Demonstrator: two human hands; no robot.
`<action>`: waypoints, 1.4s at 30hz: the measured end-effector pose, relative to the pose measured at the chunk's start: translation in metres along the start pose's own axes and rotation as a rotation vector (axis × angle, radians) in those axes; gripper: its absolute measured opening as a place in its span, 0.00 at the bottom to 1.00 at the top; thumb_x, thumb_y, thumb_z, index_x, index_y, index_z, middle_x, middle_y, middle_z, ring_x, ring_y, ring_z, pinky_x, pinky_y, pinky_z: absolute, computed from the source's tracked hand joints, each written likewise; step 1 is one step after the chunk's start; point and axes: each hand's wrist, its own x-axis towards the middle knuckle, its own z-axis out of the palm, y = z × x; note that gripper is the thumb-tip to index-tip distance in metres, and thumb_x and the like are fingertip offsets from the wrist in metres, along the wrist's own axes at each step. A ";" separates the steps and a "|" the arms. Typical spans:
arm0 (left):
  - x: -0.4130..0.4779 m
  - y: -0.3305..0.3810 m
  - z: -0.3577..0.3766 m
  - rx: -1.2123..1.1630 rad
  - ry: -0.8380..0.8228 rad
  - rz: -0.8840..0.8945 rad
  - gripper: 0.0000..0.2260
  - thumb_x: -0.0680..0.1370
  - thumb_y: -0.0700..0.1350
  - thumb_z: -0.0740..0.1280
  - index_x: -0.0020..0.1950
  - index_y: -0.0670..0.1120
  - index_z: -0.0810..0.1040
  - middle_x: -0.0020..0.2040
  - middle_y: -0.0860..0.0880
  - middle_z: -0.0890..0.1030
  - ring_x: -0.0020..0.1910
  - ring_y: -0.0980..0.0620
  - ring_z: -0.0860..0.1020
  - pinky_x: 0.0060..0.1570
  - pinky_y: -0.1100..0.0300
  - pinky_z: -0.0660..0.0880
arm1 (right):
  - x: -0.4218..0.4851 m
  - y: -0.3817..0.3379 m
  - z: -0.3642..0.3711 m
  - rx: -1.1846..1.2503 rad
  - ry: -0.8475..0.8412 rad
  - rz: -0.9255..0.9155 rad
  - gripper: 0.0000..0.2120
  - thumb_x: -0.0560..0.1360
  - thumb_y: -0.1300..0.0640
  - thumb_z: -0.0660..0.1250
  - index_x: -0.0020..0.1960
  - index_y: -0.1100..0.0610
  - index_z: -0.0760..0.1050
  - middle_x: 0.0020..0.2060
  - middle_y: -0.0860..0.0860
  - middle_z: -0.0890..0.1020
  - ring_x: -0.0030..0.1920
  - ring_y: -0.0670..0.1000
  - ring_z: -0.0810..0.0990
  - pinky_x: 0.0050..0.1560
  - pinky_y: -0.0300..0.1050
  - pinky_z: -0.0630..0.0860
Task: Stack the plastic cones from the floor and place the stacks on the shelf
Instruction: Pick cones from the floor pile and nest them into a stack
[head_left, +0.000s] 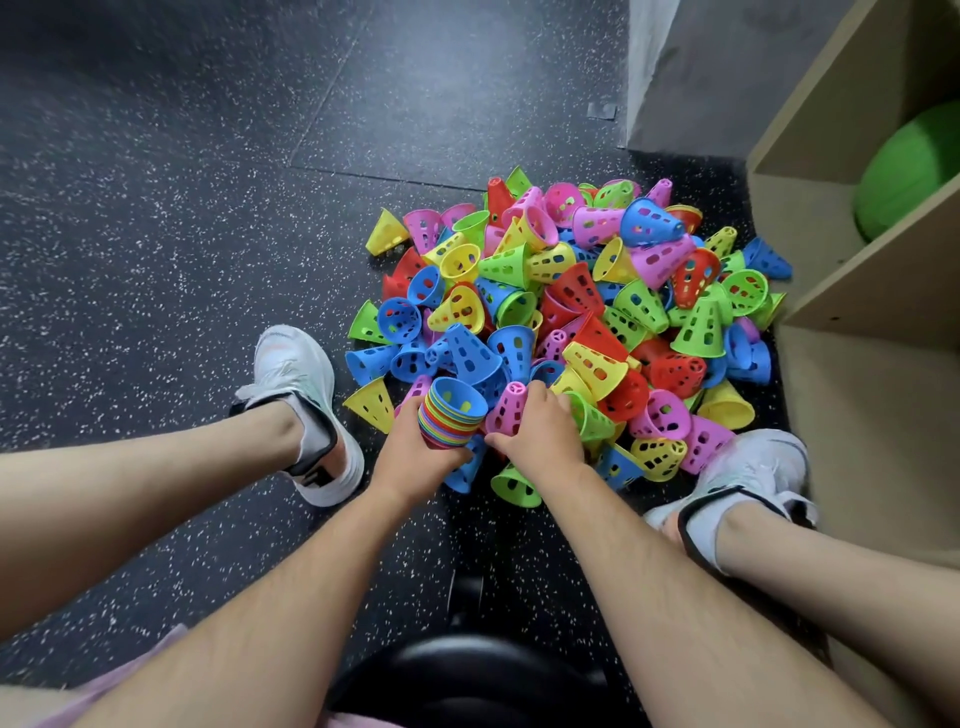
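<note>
A big heap of perforated plastic cones (571, 312) in pink, blue, yellow, green and red lies on the dark speckled floor. My left hand (415, 452) grips a nested stack of cones (452, 415) at the heap's near edge, wide ends up, with a blue one innermost on top. My right hand (540, 436) holds a single pink cone (506, 410) right beside the stack, its narrow tip pointing up and away. The wooden shelf (852, 291) stands at the right, touching the heap.
My two feet in white shoes (298, 410) (748, 478) flank the heap. A green ball (909, 171) sits in the shelf's upper compartment. A grey wall corner (691, 78) rises behind the heap. A black round stool (467, 675) shows beneath me.
</note>
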 end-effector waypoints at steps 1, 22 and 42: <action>-0.001 0.000 0.000 0.000 0.000 -0.001 0.24 0.61 0.46 0.77 0.51 0.58 0.70 0.51 0.45 0.82 0.49 0.46 0.83 0.51 0.40 0.82 | 0.000 0.000 0.001 -0.017 -0.002 -0.005 0.34 0.67 0.41 0.78 0.63 0.56 0.66 0.59 0.52 0.75 0.63 0.55 0.68 0.62 0.52 0.73; 0.016 -0.005 -0.011 -0.025 0.085 0.019 0.26 0.65 0.40 0.81 0.54 0.54 0.71 0.49 0.46 0.82 0.46 0.50 0.83 0.50 0.47 0.80 | 0.007 -0.014 -0.078 0.528 -0.127 -0.118 0.22 0.73 0.44 0.69 0.61 0.47 0.64 0.48 0.47 0.78 0.44 0.50 0.79 0.39 0.46 0.75; 0.020 -0.013 -0.002 0.018 0.010 0.103 0.26 0.63 0.47 0.78 0.59 0.53 0.75 0.51 0.49 0.83 0.48 0.46 0.83 0.46 0.49 0.82 | 0.007 -0.049 -0.046 0.700 -0.209 -0.023 0.19 0.74 0.43 0.70 0.60 0.49 0.71 0.54 0.44 0.76 0.51 0.45 0.77 0.44 0.39 0.71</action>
